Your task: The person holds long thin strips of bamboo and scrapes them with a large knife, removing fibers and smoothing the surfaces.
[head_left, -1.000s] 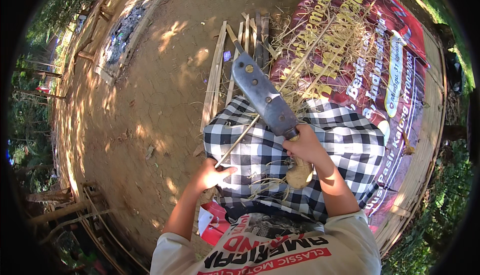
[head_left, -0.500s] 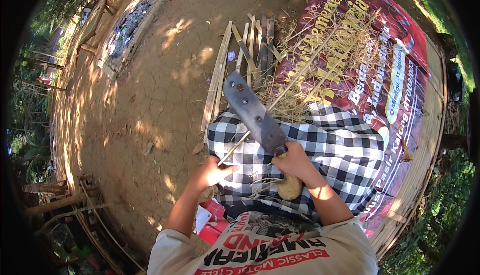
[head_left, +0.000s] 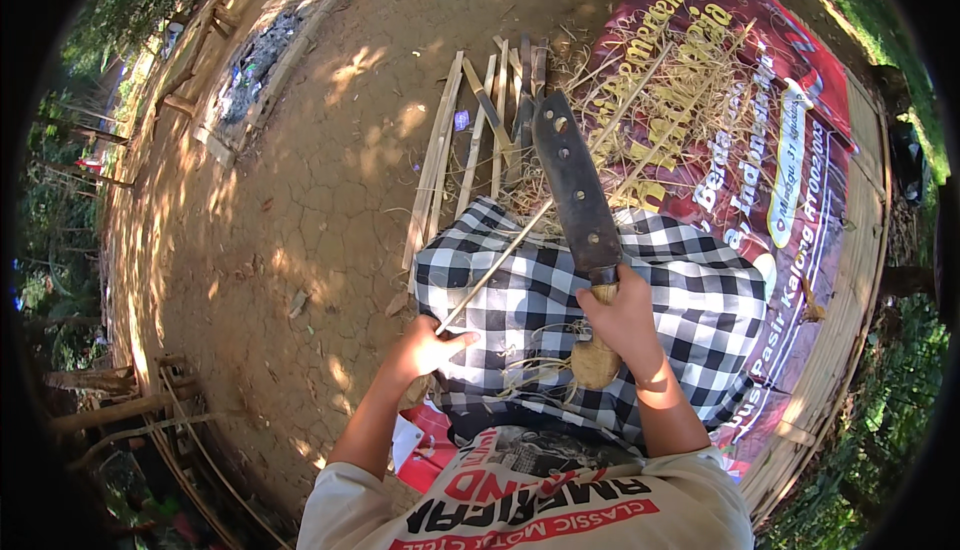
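My right hand is closed round the wooden handle of a machete. Its broad dark blade, pierced by several holes, points up and away, and the rounded butt of the handle shows below my fist. Between the fingers of my left hand is the near end of a thin bamboo stick. The stick slants up to the right and passes behind the blade. Both hands are above a black-and-white checked cloth over my lap, where a few curled shavings lie.
Split bamboo strips lie on the dirt ground ahead. A heap of pale shavings covers part of a maroon printed banner at the right. Bamboo slats edge the banner. A framed ash pit is far left.
The machete has swung from pointing up-left to nearly upright, and my right hand has shifted to the right. My left hand keeps the stick in about the same place.
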The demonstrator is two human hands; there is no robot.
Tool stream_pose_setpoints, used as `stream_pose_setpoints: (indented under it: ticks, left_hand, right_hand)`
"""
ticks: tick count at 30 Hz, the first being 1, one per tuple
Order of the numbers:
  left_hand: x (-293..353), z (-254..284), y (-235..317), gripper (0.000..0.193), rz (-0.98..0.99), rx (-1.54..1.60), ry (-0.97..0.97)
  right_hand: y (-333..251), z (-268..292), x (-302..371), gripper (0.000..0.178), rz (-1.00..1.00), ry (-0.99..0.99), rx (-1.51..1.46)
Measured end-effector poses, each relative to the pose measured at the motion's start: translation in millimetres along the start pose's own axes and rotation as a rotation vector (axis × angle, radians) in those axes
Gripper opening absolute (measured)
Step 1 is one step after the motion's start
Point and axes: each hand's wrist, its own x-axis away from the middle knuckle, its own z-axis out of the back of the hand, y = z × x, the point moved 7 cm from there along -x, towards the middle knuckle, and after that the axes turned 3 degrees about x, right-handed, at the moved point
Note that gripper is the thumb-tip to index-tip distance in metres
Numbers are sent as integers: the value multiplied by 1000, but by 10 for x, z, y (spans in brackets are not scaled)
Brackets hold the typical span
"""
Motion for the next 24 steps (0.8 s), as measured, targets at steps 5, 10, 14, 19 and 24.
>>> stream_pose_setpoints:
  ticks: [5, 10, 14, 19, 24]
  left_hand:
    - [195, 18, 154, 64, 133, 45, 36]
    - [204, 14, 143, 55, 156, -47, 75]
    - [256, -79, 206, 43, -149, 193, 138]
    - [247, -175, 122, 33, -152, 279, 97]
    - [272, -210, 71, 35, 0, 173, -14]
  right_hand:
    - [-251, -36, 194, 35, 229, -116, 168]
    - [-422, -376, 314, 35, 615, -184, 367]
    - [-511, -636, 333, 35, 804, -188, 526]
    - [-430, -821, 284, 22, 748, -225, 714]
    - [-413, -841, 247, 23, 728, -264, 777]
